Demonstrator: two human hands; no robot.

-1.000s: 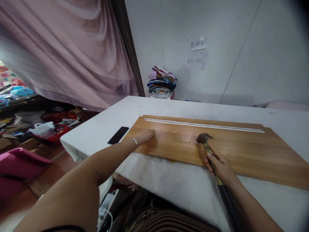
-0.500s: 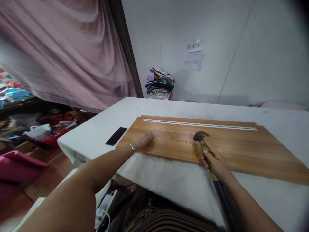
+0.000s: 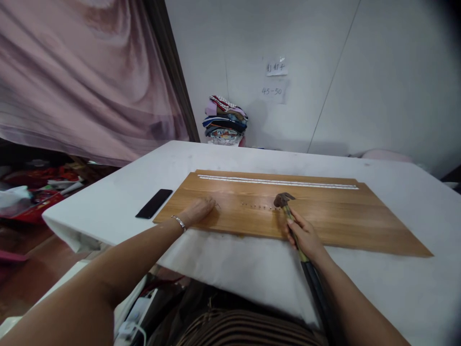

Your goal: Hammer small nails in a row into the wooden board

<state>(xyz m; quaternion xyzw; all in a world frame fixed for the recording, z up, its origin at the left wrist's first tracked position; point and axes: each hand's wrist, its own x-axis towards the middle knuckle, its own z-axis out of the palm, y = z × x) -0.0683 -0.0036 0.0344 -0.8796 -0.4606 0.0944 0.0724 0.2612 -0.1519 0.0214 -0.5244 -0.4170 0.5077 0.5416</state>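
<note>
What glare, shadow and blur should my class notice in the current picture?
Head view: faint pale sheen on the flat brown wooden board; head view: soft shadow beneath the bare left hand; head view: row of tiny metal nails too small to make out sharply; head view: dark, blurred upper right corner.

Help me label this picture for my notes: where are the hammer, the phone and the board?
Hammer [image 3: 311, 278]: head view, on the black part of its handle.
Phone [image 3: 154, 203]: head view, middle of its dark face.
Board [image 3: 334, 214]: head view, bare wood on its top.
</note>
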